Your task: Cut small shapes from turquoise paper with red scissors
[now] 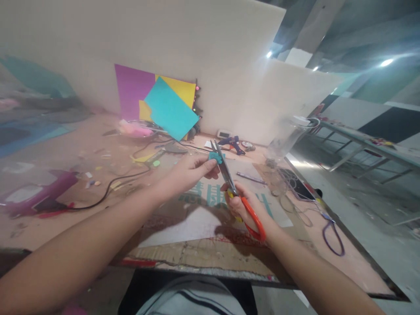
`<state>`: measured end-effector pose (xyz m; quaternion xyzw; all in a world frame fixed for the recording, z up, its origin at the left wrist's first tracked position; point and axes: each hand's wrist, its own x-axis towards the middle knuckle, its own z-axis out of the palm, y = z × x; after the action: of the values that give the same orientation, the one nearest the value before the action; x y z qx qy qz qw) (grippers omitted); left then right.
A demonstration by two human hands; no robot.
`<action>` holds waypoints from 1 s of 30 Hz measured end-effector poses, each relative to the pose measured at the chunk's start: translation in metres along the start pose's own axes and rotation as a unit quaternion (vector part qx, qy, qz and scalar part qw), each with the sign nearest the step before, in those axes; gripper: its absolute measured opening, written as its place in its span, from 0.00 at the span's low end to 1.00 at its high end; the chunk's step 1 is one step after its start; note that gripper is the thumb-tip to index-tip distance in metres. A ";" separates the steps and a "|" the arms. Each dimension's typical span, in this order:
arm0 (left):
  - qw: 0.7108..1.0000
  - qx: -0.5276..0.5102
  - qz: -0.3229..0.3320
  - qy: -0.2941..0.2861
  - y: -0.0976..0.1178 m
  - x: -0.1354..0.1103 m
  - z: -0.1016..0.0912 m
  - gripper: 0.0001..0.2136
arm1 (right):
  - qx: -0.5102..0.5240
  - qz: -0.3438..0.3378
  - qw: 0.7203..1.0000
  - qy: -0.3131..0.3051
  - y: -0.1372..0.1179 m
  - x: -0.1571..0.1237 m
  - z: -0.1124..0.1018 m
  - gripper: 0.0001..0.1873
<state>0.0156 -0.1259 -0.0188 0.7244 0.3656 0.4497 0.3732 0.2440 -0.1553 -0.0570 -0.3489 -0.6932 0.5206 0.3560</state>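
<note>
Between the thumb and fingers of my left hand (200, 168) is a small teal piece (215, 157), perhaps paper or foam sheet. My right hand (244, 203) grips a pair of scissors (226, 173) with orange and yellow handles. Their blades point away from me, slightly parted, and lie against the teal piece. Beneath my hands, a white sheet (177, 229) bears teal cut-out characters (215, 194); my right hand hides some of them. The sheet rests on a piece of cardboard (197, 256).
Purple, yellow and teal sheets (172, 109) lean at the back. A dark blue glue gun (232, 144) and a pen (251, 178) lie beyond my hands. At left is a purple tool (42, 192) with a black cord. A phone (297, 183) and cables sit near the right table edge.
</note>
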 end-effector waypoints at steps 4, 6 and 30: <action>1.000 0.004 0.001 0.005 0.001 0.000 0.000 0.20 | -0.007 0.009 1.000 0.008 -0.002 -0.001 0.001 0.35; 1.000 0.010 0.002 0.007 0.002 0.001 0.000 0.20 | -0.010 0.009 1.000 0.011 -0.003 -0.001 0.001 0.35; 0.997 0.074 -0.008 0.030 0.005 0.000 -0.007 0.19 | -0.003 0.006 1.000 0.012 0.004 0.001 -0.002 0.32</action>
<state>0.0100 -0.1264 -0.0116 0.7331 0.4148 0.4402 0.3111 0.2455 -0.1527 -0.0600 -0.3598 -0.6886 0.5164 0.3600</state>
